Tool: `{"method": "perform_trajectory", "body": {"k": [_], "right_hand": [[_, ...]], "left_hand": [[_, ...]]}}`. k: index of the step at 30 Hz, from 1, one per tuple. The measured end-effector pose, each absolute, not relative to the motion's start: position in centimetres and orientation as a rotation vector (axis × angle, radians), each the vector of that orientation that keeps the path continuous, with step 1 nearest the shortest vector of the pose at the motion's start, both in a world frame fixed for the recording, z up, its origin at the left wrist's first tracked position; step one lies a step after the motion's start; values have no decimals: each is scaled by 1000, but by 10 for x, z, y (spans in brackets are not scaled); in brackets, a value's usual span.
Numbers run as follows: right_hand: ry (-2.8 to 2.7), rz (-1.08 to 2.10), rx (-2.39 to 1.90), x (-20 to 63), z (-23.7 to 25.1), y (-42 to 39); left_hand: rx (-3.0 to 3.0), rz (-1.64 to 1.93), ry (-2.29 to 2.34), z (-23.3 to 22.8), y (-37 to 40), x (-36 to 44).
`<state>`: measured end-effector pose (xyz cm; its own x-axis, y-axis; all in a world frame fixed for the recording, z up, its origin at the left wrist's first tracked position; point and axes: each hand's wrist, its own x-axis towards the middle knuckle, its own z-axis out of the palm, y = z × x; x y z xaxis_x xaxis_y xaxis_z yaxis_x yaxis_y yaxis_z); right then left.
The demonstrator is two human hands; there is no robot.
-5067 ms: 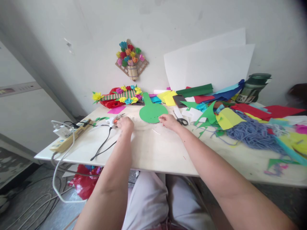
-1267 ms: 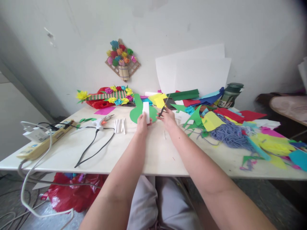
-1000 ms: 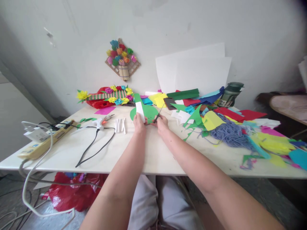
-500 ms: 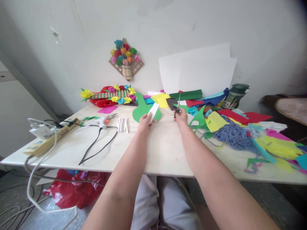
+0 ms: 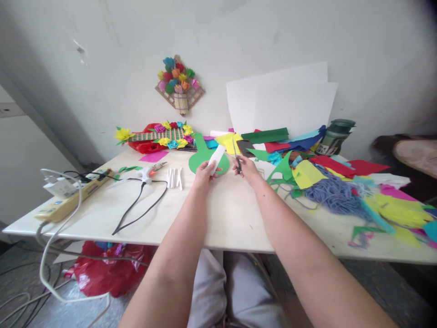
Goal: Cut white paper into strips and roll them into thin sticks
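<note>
Pinched in my left hand [image 5: 204, 175] is a white strip of paper [image 5: 216, 158], tilted up and to the right. My right hand [image 5: 246, 168] is closed around the dark handles of a pair of scissors [image 5: 235, 148], whose blades point away from me. A small gap separates the scissors from the strip. Beneath the strip lies a green guitar-shaped cutout [image 5: 198, 160], partly covered by my left hand. Several short white paper rolls [image 5: 175, 178] rest to the left of that hand.
A glue gun [image 5: 147, 173] with a black cord and a power strip [image 5: 64, 199] lie on the left. Coloured paper, blue yarn [image 5: 332, 195] and a dark green bottle [image 5: 336, 136] crowd the right. A flower-decorated guitar craft [image 5: 160, 135] sits at the back.
My right hand has moved left with the scissors, closer to the white strip. My left hand has shifted slightly left, still holding the strip.
</note>
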<state>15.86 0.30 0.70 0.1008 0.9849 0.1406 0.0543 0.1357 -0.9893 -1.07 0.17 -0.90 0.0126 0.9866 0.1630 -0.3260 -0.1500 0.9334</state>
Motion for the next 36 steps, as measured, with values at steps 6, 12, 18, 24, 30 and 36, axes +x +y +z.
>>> {"method": "perform_trajectory", "body": {"k": [6,12,18,24,30,36], "right_hand": [[-1442,1080,-1250,161,10,-3],[-1660,440,-1763,165,10,2],[-1746,62,-2115,170,20,-2],[-1775,157,-2227,168,22,-2],[-1822,165,-2165,165,26,-7],[-1649,574,-1559,146,20,-6]], "left_hand": [[1034,1479,818,-6,2,-16],[953,1502,817,-5,3,-17],[982,1497,806,-9,5,-18],[972,1503,811,-11,6,-18],[958,1532,806,-14,10,-17],[1075,1463,789,-10,4,-11]]}}
